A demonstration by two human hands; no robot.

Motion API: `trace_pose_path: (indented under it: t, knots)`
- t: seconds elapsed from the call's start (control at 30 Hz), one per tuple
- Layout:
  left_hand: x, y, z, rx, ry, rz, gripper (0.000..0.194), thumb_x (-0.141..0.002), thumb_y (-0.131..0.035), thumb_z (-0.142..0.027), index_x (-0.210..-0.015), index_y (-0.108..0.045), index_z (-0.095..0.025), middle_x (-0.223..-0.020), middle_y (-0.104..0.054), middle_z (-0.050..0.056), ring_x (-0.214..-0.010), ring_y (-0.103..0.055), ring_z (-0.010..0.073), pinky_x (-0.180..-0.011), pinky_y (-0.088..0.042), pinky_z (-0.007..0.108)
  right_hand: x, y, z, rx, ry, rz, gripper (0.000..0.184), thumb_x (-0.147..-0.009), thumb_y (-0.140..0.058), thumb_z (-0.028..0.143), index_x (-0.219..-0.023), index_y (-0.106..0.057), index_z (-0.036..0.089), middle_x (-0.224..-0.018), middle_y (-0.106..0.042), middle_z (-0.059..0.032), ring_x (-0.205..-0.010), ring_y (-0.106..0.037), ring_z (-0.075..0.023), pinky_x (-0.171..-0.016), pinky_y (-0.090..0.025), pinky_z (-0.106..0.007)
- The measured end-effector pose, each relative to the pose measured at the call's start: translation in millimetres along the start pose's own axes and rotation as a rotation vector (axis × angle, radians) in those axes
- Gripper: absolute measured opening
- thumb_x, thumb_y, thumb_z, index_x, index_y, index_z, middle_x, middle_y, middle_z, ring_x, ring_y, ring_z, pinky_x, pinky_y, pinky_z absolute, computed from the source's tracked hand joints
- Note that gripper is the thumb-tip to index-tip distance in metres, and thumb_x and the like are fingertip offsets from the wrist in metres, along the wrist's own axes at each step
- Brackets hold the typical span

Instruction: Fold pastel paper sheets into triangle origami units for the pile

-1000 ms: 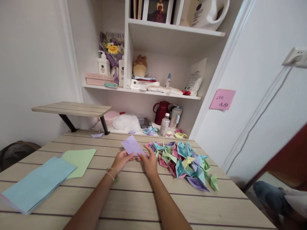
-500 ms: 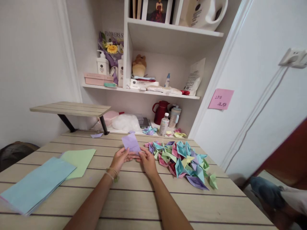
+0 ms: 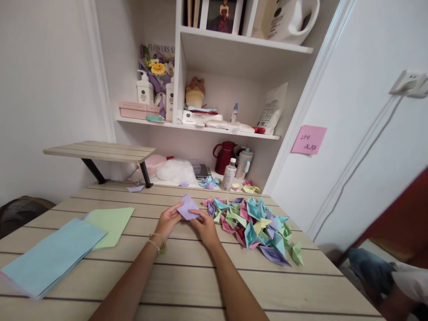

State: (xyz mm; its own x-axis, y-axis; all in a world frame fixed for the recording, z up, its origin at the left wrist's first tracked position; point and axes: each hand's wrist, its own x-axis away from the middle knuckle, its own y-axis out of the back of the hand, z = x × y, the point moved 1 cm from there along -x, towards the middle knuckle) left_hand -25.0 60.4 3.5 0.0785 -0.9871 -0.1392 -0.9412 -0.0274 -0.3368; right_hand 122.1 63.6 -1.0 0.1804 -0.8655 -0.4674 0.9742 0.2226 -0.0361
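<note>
Purple paper (image 3: 186, 206) is shifted and shows smaller; a fold seems to be advanced. Over the worktop (image 3: 187, 281), it is pinched by fingers (image 3: 199, 212) of left hand (image 3: 169, 220) and right hand (image 3: 206, 228).

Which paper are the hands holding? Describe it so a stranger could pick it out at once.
On the slatted wooden table, find the heap of folded paper shapes toward the right. Just left of it, the left hand and right hand hold a small purple paper. Unlike the purple shapes lying in the heap, this one is flat and held by both hands.
</note>
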Motion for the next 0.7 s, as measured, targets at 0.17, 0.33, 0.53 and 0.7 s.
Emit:
trace_pose_path:
  t: [0.17,0.33,0.53,0.7]
  knots:
    - [2.7,-1.7,-0.7,-0.123,0.013,0.004,0.044,-0.053,-0.075,-0.023,-0.094,-0.066,-0.011,-0.094,-0.069,0.011,-0.09,-0.062,0.0224,-0.087,-0.044,0.034,-2.7,6.9,-7.2,0.056,-0.08,-0.186,0.024,-0.067,-0.064,0.037,-0.075,-0.068,0.014,-0.074,-0.068,-0.0044,-0.071,-0.061,-0.0192,-0.069,-0.048,-0.03]
    - [-0.3,0.2,3.6,-0.14,-0.013,-0.016,0.035,-0.053,-0.075,-0.027,-0.083,-0.066,-0.011,-0.082,-0.07,0.01,-0.077,-0.065,0.02,-0.077,-0.049,0.031,-2.6,7.8,-14.7,-0.078,-0.131,-0.238,0.037,-0.063,-0.068,0.035,-0.093,-0.062,0.013,-0.07,-0.067,-0.0037,-0.066,-0.061,-0.0172,-0.063,-0.048,-0.028]
    - [-1.4,1.8,4.7,-0.054,0.013,-0.065,0.057,-0.053,-0.076,-0.024,-0.104,-0.051,-0.015,-0.077,-0.069,0.007,-0.07,-0.066,0.0175,-0.07,-0.052,0.031,-2.7,7.5,-18.3,-0.087,-0.132,-0.206,0.043,-0.065,-0.066,0.032,-0.104,-0.06,0.014,-0.076,-0.069,-0.0066,-0.071,-0.064,-0.021,-0.067,-0.05,-0.032]
    - [-0.2,-0.3,3.4,0.024,0.055,-0.103,0.058,-0.058,-0.075,-0.025,-0.109,-0.049,-0.017,-0.089,-0.067,0.011,-0.079,-0.066,0.0196,-0.075,-0.051,0.034,-2.0,9.7,-15.2,0.175,-0.012,-0.283,0.021,-0.071,-0.06,0.029,-0.085,-0.068,0.017,-0.081,-0.07,-0.0068,-0.074,-0.064,-0.0217,-0.07,-0.05,-0.033]
